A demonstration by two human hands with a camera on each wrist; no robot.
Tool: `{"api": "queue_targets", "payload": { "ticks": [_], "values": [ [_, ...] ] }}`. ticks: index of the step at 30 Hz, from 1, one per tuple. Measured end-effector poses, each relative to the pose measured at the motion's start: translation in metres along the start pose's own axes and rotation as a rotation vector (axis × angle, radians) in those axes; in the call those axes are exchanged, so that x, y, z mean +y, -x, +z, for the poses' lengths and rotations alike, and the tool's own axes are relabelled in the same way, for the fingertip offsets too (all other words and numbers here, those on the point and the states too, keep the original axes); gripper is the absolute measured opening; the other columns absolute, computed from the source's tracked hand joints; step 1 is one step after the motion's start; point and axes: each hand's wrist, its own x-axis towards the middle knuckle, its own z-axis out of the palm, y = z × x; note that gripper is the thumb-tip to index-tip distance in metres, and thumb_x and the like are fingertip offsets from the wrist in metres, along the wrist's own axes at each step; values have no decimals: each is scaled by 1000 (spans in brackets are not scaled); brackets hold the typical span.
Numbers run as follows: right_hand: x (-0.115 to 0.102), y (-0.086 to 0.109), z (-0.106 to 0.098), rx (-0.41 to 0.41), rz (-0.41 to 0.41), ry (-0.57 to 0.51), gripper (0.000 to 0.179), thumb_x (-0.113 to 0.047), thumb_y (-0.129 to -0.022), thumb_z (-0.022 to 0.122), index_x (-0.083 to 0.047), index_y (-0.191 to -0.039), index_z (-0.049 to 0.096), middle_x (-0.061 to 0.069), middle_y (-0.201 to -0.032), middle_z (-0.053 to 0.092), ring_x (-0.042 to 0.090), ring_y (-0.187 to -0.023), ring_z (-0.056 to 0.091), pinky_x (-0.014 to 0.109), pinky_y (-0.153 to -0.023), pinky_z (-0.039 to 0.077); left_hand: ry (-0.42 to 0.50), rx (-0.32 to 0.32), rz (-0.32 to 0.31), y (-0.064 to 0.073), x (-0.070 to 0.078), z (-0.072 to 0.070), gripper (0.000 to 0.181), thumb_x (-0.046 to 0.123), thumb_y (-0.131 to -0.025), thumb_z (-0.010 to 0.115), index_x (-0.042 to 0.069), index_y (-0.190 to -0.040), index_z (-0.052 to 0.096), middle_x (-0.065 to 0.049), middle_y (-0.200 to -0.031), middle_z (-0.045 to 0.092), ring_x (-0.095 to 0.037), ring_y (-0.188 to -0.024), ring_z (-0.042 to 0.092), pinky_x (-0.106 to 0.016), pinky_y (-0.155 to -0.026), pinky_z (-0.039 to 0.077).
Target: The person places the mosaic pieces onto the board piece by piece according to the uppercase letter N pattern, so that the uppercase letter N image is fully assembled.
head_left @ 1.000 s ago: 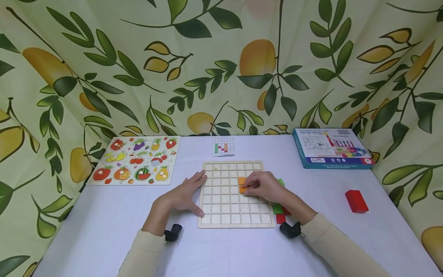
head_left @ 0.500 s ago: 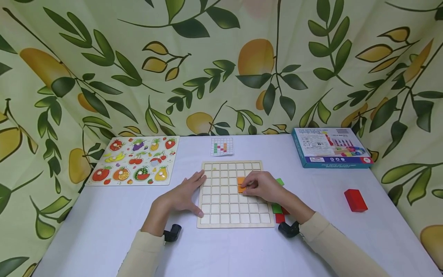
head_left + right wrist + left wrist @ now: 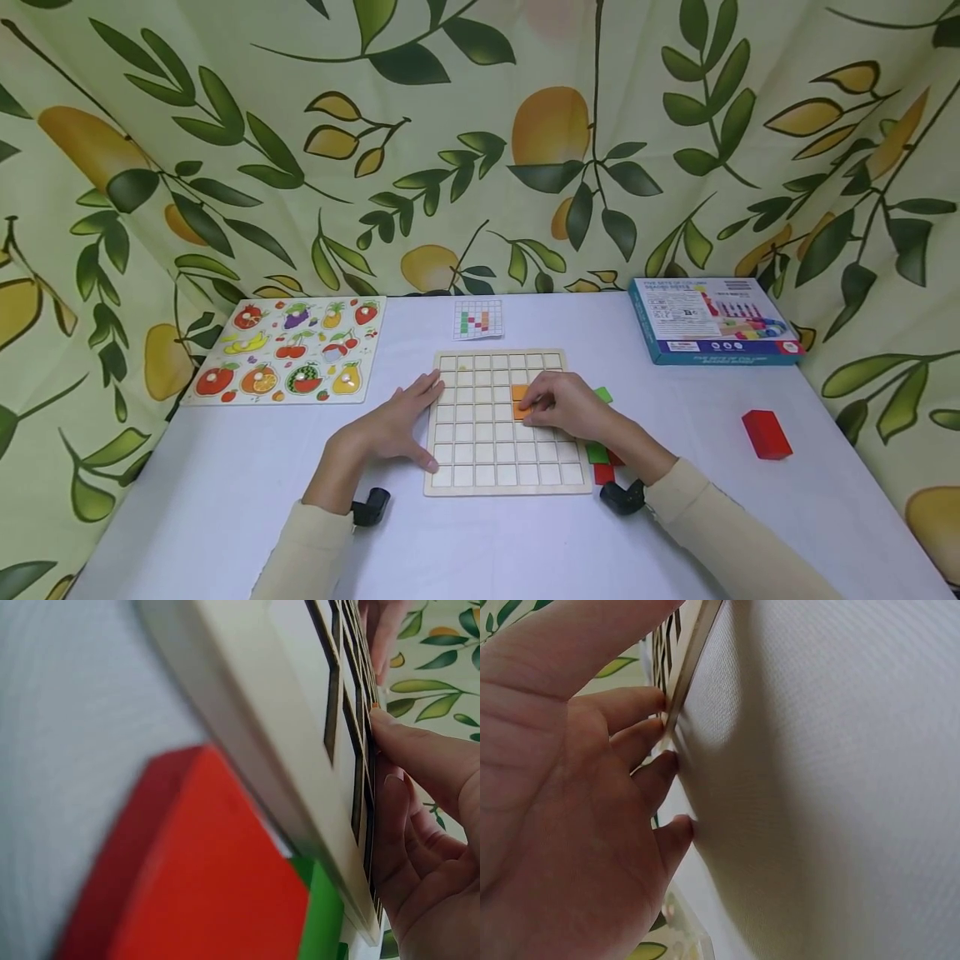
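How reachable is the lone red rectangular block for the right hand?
Likely yes: nothing tall stands between the right hand and the red block, though that hand touches an orange square tile.

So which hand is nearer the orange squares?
Right. The right hand is at the orange squares, touching the lower one; the left hand is at the left edge of the grid board.

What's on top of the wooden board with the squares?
Two orange tiles show there. The right hand pinches the nearer one and covers nearby squares, so I can't see what's in those. The left hand touches the left edge of the wooden board.
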Motion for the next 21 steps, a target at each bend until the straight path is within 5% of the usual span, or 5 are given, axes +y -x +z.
{"api": "queue_targets", "payload": {
  "ticks": [21],
  "values": [
    [-4, 2, -6, -45, -1, -19, 12, -13, -82, 85, -16, -94, 81, -1, -96, 67, 6, -79, 60, 17, -69, 55, 13, 10, 22, -3, -2, 3, 123, 32, -62, 98, 8, -161, 29, -5, -175, 10, -31, -163, 9, -57, -132, 13]
  ]
}}
